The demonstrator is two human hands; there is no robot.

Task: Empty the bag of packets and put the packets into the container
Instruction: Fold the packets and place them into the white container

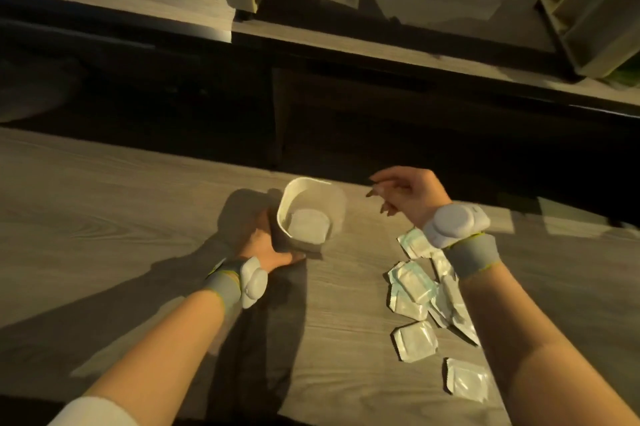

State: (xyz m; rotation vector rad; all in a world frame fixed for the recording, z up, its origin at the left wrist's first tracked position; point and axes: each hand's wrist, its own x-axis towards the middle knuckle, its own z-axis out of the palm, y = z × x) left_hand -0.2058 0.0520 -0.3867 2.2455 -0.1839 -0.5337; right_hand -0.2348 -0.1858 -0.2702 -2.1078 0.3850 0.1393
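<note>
Left hand [263, 247] grips container [332, 197] steady; right hand [407, 193], slack and empty right of container, should pinch packets [414, 341] singly, dropping each flat.

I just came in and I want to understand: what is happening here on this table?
A person is filling a white container with packets. The left hand holds the container by its side on the wooden table. The right hand hovers beside it, fingers loosely curled, holding nothing. Several packets lie on the table by the right forearm; something pale lies inside the container.
</note>
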